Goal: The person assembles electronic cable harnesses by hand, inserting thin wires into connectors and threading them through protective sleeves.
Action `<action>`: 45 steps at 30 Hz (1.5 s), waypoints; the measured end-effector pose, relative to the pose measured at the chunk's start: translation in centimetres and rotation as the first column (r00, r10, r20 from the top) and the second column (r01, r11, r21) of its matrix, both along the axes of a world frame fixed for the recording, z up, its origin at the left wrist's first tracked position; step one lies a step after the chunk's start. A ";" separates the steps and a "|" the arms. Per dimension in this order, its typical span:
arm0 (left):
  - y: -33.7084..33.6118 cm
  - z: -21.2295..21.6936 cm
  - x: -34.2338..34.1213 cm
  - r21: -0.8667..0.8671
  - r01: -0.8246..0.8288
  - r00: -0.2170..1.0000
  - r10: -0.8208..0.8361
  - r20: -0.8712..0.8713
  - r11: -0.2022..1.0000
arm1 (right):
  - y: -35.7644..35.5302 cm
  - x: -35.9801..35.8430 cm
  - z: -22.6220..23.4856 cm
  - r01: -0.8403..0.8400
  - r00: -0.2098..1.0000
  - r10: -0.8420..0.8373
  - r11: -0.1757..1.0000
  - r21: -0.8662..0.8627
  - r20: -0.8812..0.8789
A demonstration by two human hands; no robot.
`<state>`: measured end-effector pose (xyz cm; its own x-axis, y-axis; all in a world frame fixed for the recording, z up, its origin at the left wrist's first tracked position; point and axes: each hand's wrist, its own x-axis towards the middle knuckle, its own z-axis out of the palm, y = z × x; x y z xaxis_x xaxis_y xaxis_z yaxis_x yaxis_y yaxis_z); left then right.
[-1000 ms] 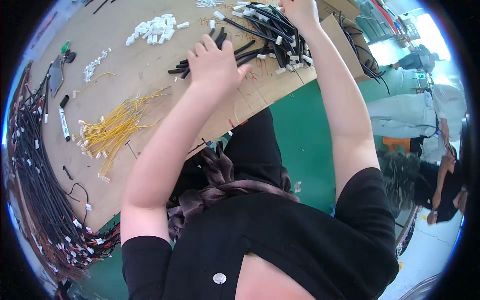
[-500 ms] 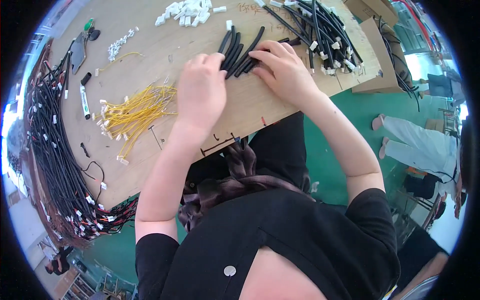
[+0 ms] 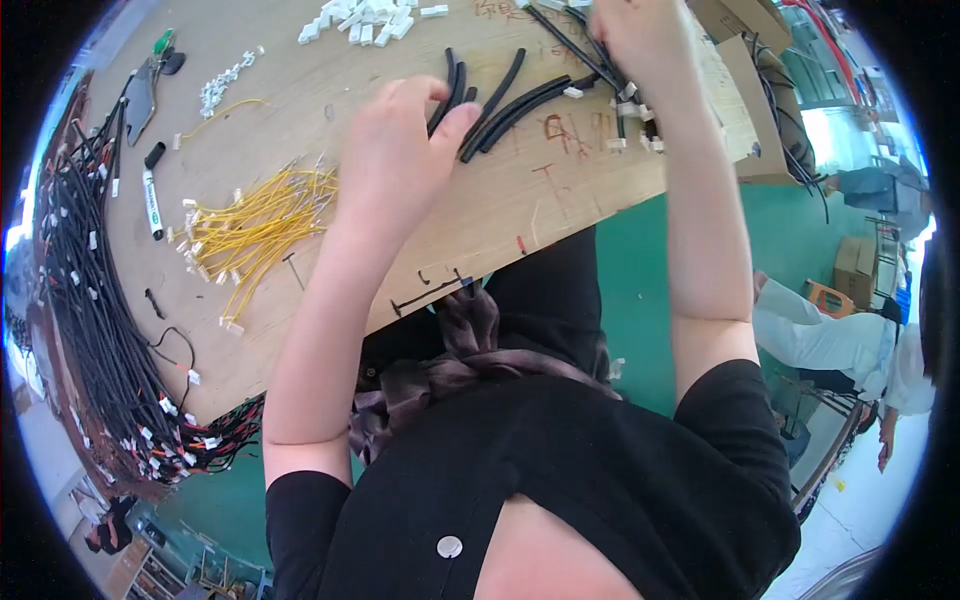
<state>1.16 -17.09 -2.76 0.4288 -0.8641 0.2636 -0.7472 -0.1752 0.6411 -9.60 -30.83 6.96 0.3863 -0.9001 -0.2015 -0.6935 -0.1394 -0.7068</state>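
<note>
Head view. Left hand [image 3: 395, 150] sits over the wooden table [image 3: 560, 200], fingers [image 3: 450, 118] curled loosely, tips touching the near ends of the black tubes [image 3: 500, 105]; no closed grip seen, nothing lifted. Tubes lie flat just beyond and to the right of those fingertips, several side by side, long axis running diagonally up-right away from the hand. Left hand is the nearer one. Right hand [image 3: 640, 35] is farther up-right, at the black cable bundle w/ white connectors [image 3: 620, 95]; its fingers run out at the frame edge, grip state cannot be told.

Around the fingers:
- Left of left hand: loose bunch of yellow wires [image 3: 255, 225] w/ small white ends.
- Above it: heap of white plastic connectors [image 3: 365, 18].
- Far left: marker pen [image 3: 150, 195], white body, dark cap; label not legible.
- Right of right hand: brown cardboard box [image 3: 745, 60].
- Red scribbles on table between the two arms.
</note>
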 end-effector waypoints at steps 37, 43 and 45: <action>21.7 -1.5 4.9 0.101 -0.574 0.803 0.583 -0.124 0.812 | 5.5 -0.6 -10.2 -0.222 0.871 0.113 0.959 0.177 0.478; 20.6 -0.9 5.2 -0.186 -0.670 0.732 0.599 -0.325 0.718 | 8.0 -1.6 -9.1 -0.100 0.807 -0.013 0.982 0.159 0.591; 20.9 -1.3 6.1 -0.070 -0.683 0.717 0.685 0.126 0.727 | 9.9 -1.3 -9.2 -0.189 0.686 -0.023 0.959 0.209 0.727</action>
